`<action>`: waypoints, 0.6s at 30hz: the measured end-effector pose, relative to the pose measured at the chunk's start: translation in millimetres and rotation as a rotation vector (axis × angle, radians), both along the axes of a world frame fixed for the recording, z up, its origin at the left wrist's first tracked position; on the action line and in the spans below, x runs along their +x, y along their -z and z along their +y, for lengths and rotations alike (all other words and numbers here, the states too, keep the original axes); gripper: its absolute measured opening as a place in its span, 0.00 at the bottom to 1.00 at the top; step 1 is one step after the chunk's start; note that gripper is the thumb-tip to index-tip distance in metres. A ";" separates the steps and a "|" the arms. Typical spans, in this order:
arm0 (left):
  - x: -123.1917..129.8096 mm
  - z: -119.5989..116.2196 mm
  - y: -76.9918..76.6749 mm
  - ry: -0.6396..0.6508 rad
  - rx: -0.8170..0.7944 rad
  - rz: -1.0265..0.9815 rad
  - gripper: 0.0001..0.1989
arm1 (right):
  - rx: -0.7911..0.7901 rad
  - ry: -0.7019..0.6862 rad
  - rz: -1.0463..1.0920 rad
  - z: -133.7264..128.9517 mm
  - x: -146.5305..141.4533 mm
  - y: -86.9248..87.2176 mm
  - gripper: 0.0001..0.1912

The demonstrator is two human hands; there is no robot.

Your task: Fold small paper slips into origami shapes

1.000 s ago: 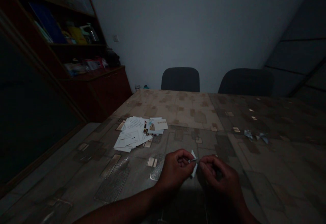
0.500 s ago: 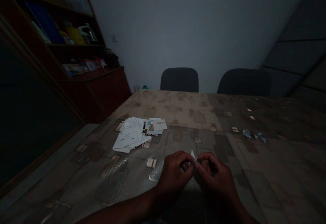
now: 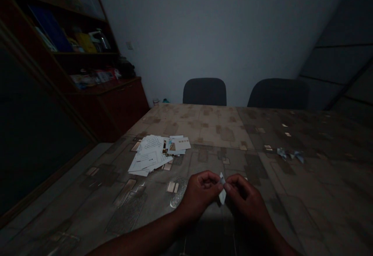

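Observation:
A small folded piece of white paper (image 3: 222, 196) is pinched between my two hands, just above the near side of the table. My left hand (image 3: 201, 192) grips its left side with thumb and fingertips, the other fingers curled. From the right, my right hand (image 3: 244, 195) pinches the same paper with thumb and forefinger. One pointed end sticks up between the fingertips and another hangs below them. Farther off to the left lies a loose pile of printed sheets and cards (image 3: 151, 157). Small folded paper pieces (image 3: 290, 154) rest on the table at the right.
A patterned cloth covers the table (image 3: 210, 126). Two dark chairs (image 3: 204, 92) stand at its far side, against a pale wall. At the left is a wooden cabinet (image 3: 122, 100) with filled shelves. The room is dim.
The folded paper has turned between my fingers, so more of it shows, with a point now hanging below the fingertips. Both hands stay in nearly the same place.

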State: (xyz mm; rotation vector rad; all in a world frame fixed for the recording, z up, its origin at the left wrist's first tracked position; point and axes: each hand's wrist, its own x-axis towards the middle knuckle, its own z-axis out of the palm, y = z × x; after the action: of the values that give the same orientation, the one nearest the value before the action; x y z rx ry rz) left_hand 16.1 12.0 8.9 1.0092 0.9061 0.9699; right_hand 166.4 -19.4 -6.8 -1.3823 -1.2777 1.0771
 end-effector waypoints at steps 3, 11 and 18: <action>-2.5 -0.2 2.0 0.049 0.058 0.000 0.21 | -0.015 0.003 0.010 1.0 1.3 -3.1 0.15; -3.1 0.9 7.4 0.047 0.060 -0.036 0.19 | -0.010 0.034 0.049 -0.2 -2.8 -9.7 0.16; -3.5 2.5 6.1 0.044 0.042 -0.043 0.18 | -0.041 0.006 0.068 0.1 -1.9 -9.9 0.17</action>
State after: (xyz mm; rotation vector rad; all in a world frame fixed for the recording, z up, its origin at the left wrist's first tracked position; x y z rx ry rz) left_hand 12.6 14.5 2.8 1.0367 0.8279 0.9735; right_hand 164.5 -19.3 3.1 -1.3677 -1.2081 1.1426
